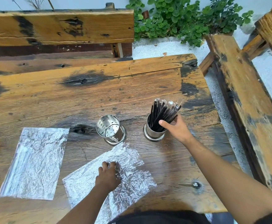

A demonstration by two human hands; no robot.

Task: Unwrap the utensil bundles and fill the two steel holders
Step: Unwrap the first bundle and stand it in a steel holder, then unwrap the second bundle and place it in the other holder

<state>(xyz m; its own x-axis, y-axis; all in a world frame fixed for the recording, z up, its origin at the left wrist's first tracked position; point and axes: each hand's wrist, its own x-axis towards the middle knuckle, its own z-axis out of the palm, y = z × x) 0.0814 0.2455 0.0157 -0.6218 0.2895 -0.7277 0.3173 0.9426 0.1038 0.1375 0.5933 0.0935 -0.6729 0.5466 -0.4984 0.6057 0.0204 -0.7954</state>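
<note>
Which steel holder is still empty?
The left holder, beside the foil sheets: its perforated bottom shows. The right holder, by the right hand, holds black utensils.

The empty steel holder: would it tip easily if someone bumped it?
Probably not easily: the empty holder stands on a wider flared foot. It looks thin-walled and perforated, so likely light and apt to slide on the table if pushed. Its polished sides may be slippery in the hand.
</note>
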